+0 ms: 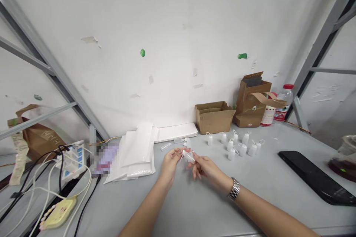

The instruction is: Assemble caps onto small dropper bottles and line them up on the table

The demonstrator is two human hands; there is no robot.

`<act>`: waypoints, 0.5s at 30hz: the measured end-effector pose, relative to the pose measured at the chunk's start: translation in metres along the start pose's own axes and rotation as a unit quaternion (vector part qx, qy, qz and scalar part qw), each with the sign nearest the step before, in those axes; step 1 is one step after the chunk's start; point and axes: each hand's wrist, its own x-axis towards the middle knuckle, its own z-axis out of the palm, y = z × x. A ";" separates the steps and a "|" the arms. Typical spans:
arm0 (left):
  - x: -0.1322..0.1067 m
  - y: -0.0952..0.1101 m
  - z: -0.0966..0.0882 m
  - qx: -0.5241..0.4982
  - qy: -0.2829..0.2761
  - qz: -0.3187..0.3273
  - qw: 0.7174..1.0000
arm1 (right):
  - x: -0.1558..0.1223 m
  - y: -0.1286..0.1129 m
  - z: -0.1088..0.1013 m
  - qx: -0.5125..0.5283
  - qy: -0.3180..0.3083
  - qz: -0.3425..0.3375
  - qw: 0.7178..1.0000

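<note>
A small clear plastic bottle (189, 156) with a white end is held between my hands above the table. My left hand (169, 164) pinches it near its white end, fingers closed. From the other side, my right hand (205, 167), with a metal watch on the wrist, has thumb and finger closed on the bottle's body while the other fingers curl below. Just beyond my hands lie a loose clear bottle (165, 147) and a few small translucent pieces (187, 142). To the right, several small white bottles (243, 150) with looped straps stand upright.
White padded envelopes (136, 152) are stacked at left, beside a flat white box (176, 132). An open cardboard box (214, 120) and a brown paper bag (251, 105) stand against the wall. A black tray-like object (314, 176) lies right; cables and a power strip (72, 163) crowd the left.
</note>
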 end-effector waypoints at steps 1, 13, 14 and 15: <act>0.000 0.000 0.000 -0.002 0.008 0.007 1.000 | 0.001 0.000 0.000 -0.016 0.012 -0.019 1.000; -0.005 0.003 0.007 -0.097 -0.012 -0.046 0.994 | -0.010 0.003 0.006 -0.327 0.160 -0.249 0.898; -0.006 0.000 0.008 -0.108 -0.014 -0.054 0.993 | -0.010 0.005 0.007 -0.360 0.166 -0.274 0.876; -0.006 -0.002 0.009 -0.121 -0.014 -0.062 0.991 | -0.010 0.008 0.006 -0.391 0.170 -0.298 0.854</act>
